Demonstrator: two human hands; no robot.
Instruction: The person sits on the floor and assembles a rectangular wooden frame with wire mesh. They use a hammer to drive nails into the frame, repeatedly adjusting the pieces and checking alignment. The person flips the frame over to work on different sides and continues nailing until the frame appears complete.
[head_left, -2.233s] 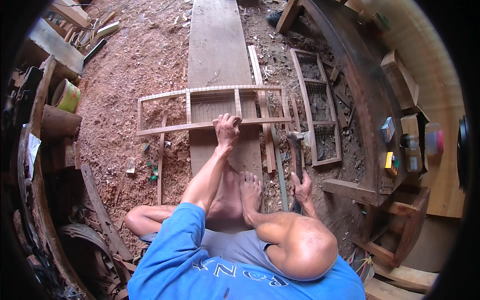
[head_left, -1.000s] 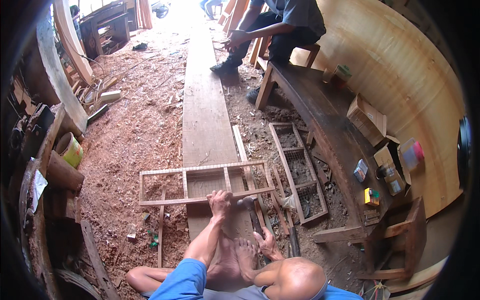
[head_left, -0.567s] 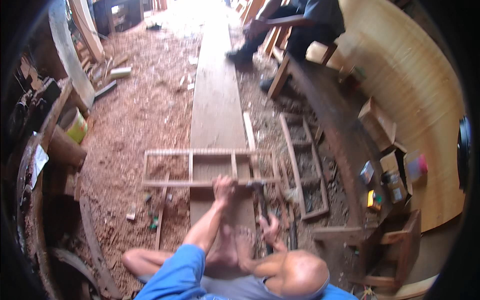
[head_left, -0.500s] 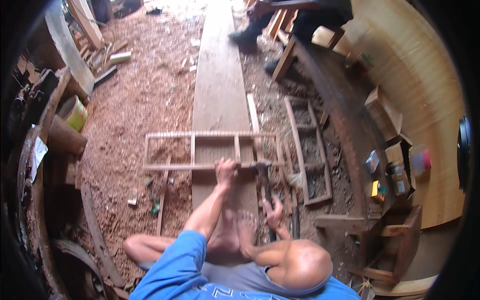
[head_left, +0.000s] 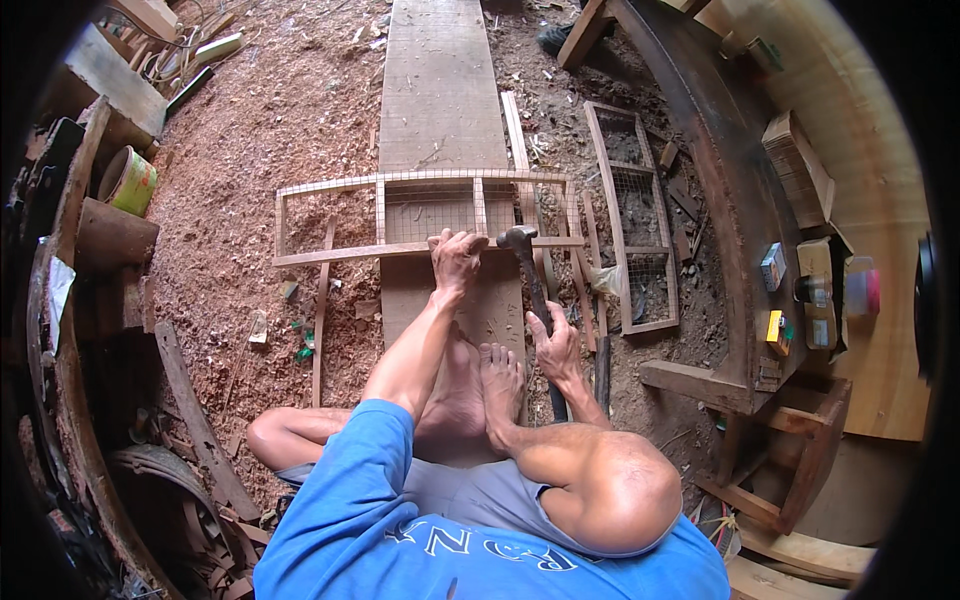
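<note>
A long wooden frame with wire mesh (head_left: 340,253) and two crossbars lies across a wide plank in front of me. My left hand (head_left: 457,262) is closed over its near rail, close to the middle. With my right hand (head_left: 558,348) I grip a hammer (head_left: 532,285) by its dark handle. The hammer's head is at the near rail, just right of my left hand; whether it touches the wood I cannot tell. Any nail there is too small to make out. My bare feet (head_left: 490,390) rest on the plank (head_left: 435,110) below the frame.
A second meshed frame (head_left: 610,215) lies on the ground to the right. Beyond it stands a dark bench (head_left: 715,200) beside small boxes (head_left: 795,170). Wood shavings (head_left: 250,150) cover the left ground, with loose sticks (head_left: 323,310). A bucket (head_left: 128,182) is at far left.
My view has tilted downward, so the frame and hands sit higher in the picture. The seated person at the top has mostly left view. Both hands keep their holds.
</note>
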